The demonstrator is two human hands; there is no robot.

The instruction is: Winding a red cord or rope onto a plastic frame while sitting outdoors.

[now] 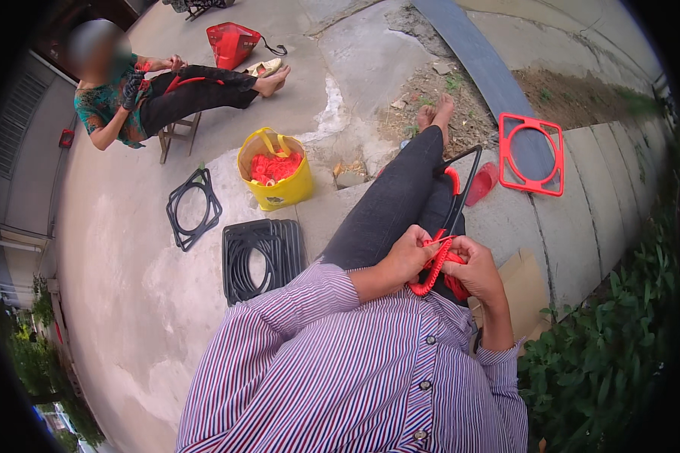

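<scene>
Across my lap lies a black frame (pixel 465 189), its lower part near my hands wrapped closely in red cord (pixel 428 281). My left hand (pixel 406 258) is closed, thumb and fingertips pinching the red cord at the wrapped part. Close beside it, my right hand (pixel 476 268) pinches the cord too, with a loose red bundle (pixel 455 285) hanging under its fingers. The fingertips of both hands nearly meet. Part of the frame is hidden behind my hands and leg.
Left of my legs stand a stack of black frames (pixel 289 253), one loose black frame (pixel 210 223) and a yellow bag (pixel 287 196) of red cord. A red frame (pixel 533 185) lies right, near a red shoe (pixel 482 183). Another person (pixel 102 113) sits far left. Plants (pixel 597 355) border the right.
</scene>
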